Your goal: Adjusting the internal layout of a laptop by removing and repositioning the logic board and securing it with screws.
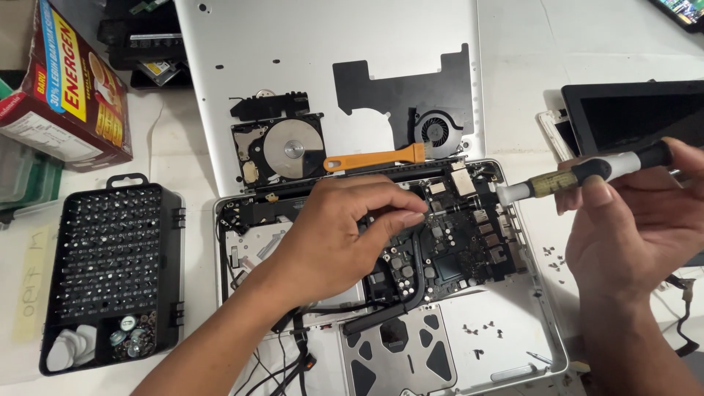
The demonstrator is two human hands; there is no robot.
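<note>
You work at a white table (pixel 528 66). On it lies an open laptop (pixel 513 345) with its insides showing. Its lid (pixel 293 51) lies flat just behind it. To your left sits a black bit case (pixel 110 271), and behind that a red box (pixel 66 88). Small screws (pixel 551 257) lie on the table right of the laptop. A dark tablet (pixel 631 114) lies at the far right
</note>
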